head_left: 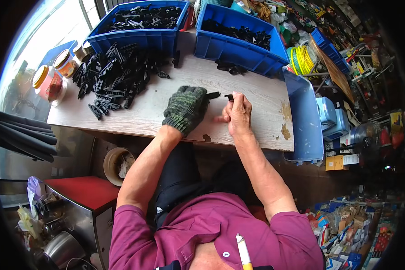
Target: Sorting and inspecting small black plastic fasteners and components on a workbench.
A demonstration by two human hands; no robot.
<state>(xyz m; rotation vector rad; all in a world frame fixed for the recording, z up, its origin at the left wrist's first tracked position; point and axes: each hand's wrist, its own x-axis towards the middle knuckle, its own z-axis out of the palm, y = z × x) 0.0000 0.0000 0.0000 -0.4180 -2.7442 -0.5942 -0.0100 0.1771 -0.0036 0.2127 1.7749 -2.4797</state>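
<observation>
My left hand [185,109], in a dark green knitted glove, is closed on a black plastic part [213,95] whose end sticks out to the right. My bare right hand [239,113] pinches a small black plastic piece [229,96] between thumb and fingers. A small gap separates the two pieces, above the near part of the table [256,130]. Left of my gloved hand lies a big heap of long black slotted plastic parts [117,76]. A few small black pieces [231,68] lie farther back, in front of the right-hand bin.
Two blue bins, one at left [135,41] and one at right [238,53], hold black parts along the table's far side. Jars [49,83] stand at the left edge. A blue tub [307,117] adjoins the right edge; a bucket [114,166] stands below at left.
</observation>
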